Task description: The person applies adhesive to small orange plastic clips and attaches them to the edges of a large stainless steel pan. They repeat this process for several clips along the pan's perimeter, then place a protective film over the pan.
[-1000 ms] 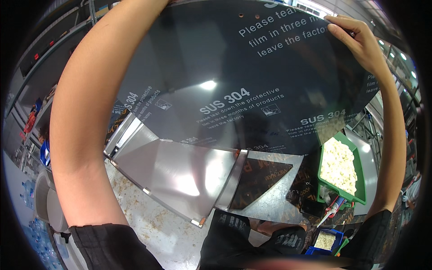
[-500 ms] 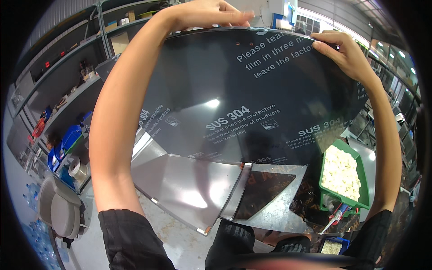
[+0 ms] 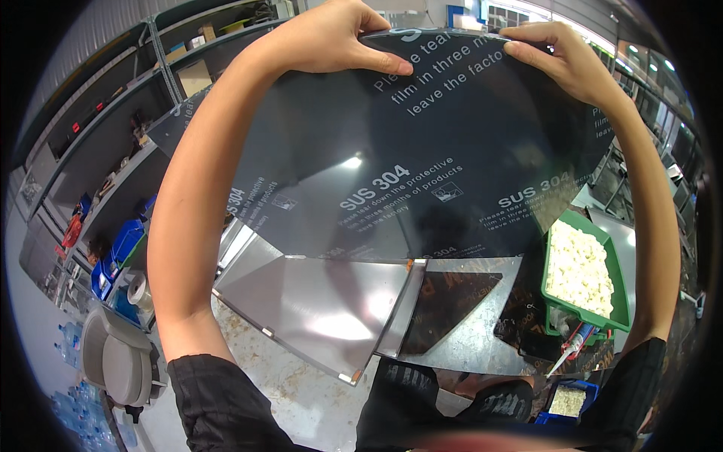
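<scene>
A wide metal sheet covered in dark, printed protective film (image 3: 301,128) stands tilted up in front of me. My left hand (image 3: 331,38) is closed over its upper edge, the thumb lying on the film side and the fingers mostly hidden behind. Farther right along the same edge, my right hand (image 3: 553,53) pinches the sheet between thumb and fingers. Below the sheet's lower edge lies a bare, shiny steel panel (image 3: 324,290) with a raised strip on its right side. A steel piece with a dark triangular area (image 3: 452,305) adjoins it.
On the right, a green bin (image 3: 621,290) holds pale small pieces, with a pointed-nozzle tube (image 3: 576,345) beside it. A blue bin (image 3: 593,392) sits lower down. At left are grey shelving (image 3: 132,94), a grey chair (image 3: 117,350) and plastic water bottles (image 3: 71,343).
My left hand has come down onto the sheet's upper edge, its thumb now on the film. The sheet and my right hand sit slightly higher in view.
</scene>
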Demonstrator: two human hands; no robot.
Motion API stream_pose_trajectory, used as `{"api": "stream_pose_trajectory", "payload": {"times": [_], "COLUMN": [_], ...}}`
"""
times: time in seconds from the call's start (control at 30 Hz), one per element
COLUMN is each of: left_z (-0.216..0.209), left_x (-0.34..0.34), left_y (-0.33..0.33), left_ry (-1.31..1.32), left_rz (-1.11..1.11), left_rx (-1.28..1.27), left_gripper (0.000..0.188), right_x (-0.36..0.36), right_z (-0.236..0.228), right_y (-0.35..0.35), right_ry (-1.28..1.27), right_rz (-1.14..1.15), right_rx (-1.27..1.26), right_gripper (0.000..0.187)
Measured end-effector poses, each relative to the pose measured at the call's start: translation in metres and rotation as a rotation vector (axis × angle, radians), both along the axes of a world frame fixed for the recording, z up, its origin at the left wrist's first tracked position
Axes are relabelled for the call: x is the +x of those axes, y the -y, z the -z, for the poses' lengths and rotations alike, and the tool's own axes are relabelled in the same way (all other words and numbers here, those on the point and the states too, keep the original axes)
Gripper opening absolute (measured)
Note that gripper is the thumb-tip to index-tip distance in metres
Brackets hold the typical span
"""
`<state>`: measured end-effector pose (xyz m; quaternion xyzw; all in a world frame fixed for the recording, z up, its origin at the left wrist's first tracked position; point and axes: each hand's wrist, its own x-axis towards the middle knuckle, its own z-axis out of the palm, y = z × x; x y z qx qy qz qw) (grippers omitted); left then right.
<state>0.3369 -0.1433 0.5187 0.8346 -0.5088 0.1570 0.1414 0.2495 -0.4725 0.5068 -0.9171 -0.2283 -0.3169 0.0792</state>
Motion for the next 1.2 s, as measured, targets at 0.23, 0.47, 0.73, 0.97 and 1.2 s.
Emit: {"api": "stream_pose_trajectory", "payload": {"times": [0.23,0.47,0.73,0.97,1.2], "left_z": [0.0,-0.002,-0.004,0.007,0.021], "left_x": [0.002,0.005,0.011,0.024,-0.017], "left_y": [0.003,0.004,-0.012,-0.012,-0.043], "left_ry": [0.024,0.039,0.047,-0.134,0.046], "left_rz": [-0.041,-0.044,-0.001,0.111,-0.037], "left_rx": [0.037,0.073,0.089,0.024,-0.018], "left_gripper": [0.045,0.046,0.044,0.023,0.043], "right_x": [0.002,0.001,-0.003,-0.012,-0.048], "right_z": [0.001,0.001,0.004,0.004,0.005], "right_y": [0.001,0.001,-0.002,-0.004,-0.024], "right_ry": [-0.014,0.011,0.063,-0.004,0.055], "right_rz": [-0.028,-0.011,0.015,-0.034,-0.079], "right_rx": [0.009,-0.006,-0.001,0.03,-0.018], "right_gripper": [0.043,0.042,0.042,0.042,0.043]}}
